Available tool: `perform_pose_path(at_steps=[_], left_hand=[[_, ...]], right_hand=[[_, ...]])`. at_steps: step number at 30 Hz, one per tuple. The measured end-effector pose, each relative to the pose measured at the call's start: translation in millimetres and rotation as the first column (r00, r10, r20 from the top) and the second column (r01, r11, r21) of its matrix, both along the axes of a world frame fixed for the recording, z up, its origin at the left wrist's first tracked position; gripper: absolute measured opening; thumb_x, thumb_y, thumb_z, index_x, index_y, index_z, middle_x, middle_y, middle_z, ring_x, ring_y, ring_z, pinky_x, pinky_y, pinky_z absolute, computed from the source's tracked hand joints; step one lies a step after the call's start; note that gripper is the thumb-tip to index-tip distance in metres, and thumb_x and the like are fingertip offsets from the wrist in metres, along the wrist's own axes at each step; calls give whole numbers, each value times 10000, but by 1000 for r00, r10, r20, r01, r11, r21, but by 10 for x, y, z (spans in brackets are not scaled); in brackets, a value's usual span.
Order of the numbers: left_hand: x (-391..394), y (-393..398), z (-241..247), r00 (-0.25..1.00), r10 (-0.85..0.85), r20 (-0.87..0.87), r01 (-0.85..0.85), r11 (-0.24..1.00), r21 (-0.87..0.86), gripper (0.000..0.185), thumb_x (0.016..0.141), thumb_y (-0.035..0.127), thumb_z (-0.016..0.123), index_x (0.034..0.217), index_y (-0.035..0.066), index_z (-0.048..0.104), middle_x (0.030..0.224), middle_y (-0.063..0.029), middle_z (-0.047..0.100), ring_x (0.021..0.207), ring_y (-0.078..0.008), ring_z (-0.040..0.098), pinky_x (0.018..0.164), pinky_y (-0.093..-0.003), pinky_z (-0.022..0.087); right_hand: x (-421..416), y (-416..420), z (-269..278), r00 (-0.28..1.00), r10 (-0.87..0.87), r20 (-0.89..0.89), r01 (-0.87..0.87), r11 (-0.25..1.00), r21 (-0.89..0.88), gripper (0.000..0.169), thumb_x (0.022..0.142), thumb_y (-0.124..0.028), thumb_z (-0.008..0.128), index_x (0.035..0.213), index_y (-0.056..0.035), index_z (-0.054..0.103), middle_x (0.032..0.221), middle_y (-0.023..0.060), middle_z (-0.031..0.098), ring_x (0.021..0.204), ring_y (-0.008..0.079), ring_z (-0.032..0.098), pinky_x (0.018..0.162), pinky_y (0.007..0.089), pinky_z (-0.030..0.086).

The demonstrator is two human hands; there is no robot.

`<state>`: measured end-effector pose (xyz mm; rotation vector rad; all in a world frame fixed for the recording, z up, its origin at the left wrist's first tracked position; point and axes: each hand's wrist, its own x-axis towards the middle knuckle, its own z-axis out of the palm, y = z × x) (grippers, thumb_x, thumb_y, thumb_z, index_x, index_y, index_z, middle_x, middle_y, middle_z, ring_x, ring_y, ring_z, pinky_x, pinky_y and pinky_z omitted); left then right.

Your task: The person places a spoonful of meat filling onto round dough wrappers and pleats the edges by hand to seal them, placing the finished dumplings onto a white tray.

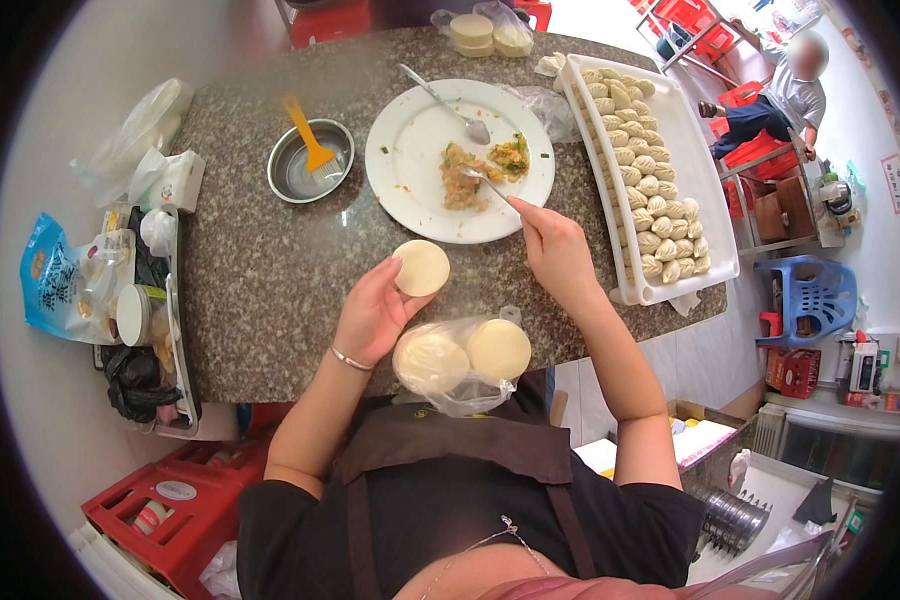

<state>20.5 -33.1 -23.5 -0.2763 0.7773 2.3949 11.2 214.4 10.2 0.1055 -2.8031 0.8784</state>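
My left hand (379, 311) holds a round dough wrapper (422, 268) flat on its fingers, above the granite tabletop (247, 300). In my right hand (559, 251) is a metal spoon (487, 180), its bowl dipped into minced filling (461, 184). That filling lies on a large white plate (405, 199), beside a smaller mound with green bits (511, 156). A second spoon (450, 105) rests across the plate's far rim. Close to my body, stacks of round wrappers (499, 349) sit in a clear plastic bag (457, 397).
Right of the plate, a white tray (701, 172) holds rows of pleated dumplings (637, 176). A metal bowl (277, 176) with a yellow brush (311, 146) stands left. More bagged wrappers (471, 34) lie at the far edge. A seated person (791, 97) is at upper right, near a blue chair (810, 300).
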Motion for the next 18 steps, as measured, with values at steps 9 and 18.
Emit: perform_pose_path(at_steps=[9, 18], left_hand=[[-66, 65, 11, 998, -66, 10, 66, 997, 29, 367, 979, 191, 424, 1258, -45, 450, 1263, -159, 538, 1163, -255, 539, 997, -415, 439], [-107, 81, 66, 997, -71, -4, 71, 997, 19, 380, 982, 212, 424, 1273, -33, 439, 1269, -150, 538, 1164, -249, 538, 987, -402, 442]], right_hand=[[100, -22, -14, 994, 33, 102, 2, 944, -329, 232, 886, -37, 529, 1093, -2, 627, 821, 224, 642, 729, 319, 646, 685, 339, 499], [200, -9, -115, 996, 62, 64, -51, 986, -157, 236, 864, -21, 536, 1079, -8, 633, 822, 237, 632, 731, 345, 639, 669, 367, 495]])
